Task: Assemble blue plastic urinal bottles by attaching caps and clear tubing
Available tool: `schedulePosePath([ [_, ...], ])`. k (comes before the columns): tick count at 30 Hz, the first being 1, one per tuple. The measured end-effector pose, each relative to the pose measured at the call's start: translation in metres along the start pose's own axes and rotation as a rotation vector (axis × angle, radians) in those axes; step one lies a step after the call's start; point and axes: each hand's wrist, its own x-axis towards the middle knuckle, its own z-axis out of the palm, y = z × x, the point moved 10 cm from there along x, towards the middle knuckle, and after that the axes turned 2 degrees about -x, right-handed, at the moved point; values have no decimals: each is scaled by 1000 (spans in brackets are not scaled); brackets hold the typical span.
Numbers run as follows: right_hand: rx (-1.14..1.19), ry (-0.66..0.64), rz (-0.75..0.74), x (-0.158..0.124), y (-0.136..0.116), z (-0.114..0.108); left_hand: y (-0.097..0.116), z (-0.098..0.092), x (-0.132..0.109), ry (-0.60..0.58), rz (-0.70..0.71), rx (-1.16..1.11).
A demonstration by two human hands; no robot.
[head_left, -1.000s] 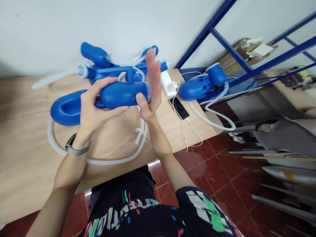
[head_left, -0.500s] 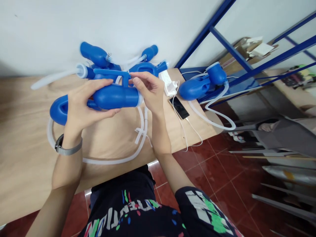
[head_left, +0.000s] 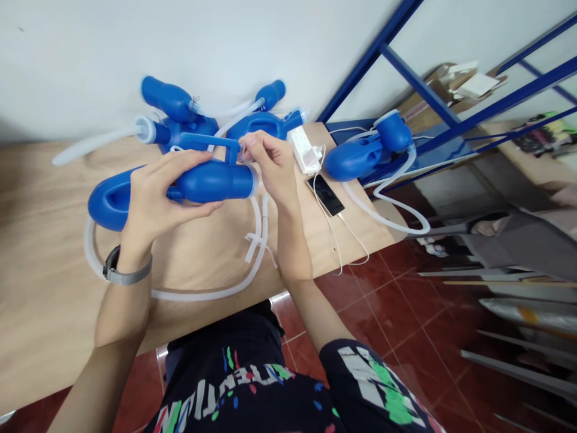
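Note:
My left hand (head_left: 155, 195) wraps round a blue plastic urinal bottle (head_left: 216, 180) held over the table, its rounded end pointing right. A straight blue handle (head_left: 211, 141) runs along its upper side. Close to the handle's right end, my right hand (head_left: 270, 162) pinches a small clear piece (head_left: 243, 150) between thumb and fingers; its exact shape is too small to tell. Left of my left hand shows another blue part with a loop grip (head_left: 110, 198); my hand hides where it joins. A white hose (head_left: 198, 294) curves on the table below.
Several more blue bottles (head_left: 189, 129) with hoses stand against the wall. At right lie a white power strip (head_left: 302, 144), a phone (head_left: 325, 195) with its cable, and another blue bottle (head_left: 347, 161). A blue metal frame (head_left: 419, 90) rises beyond the table's right end.
My right fingers have drawn in slightly, and the small clear piece between them now shows beside the handle. The held bottle has shifted a little down and right.

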Motion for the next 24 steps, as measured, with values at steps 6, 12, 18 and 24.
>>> schedulePosePath([
  [6, 35, 23, 98, -1, 13, -3, 4, 1, -1, -4, 17, 56],
  [12, 136, 88, 109, -4, 14, -5, -2, 4, -2, -61, -123, 91],
  [18, 227, 68, 101, -4, 15, 0, -1, 6, -1, -44, -128, 105],
  [24, 174, 86, 108, 0, 44, 7, 2, 6, -2, -9, -71, 114],
])
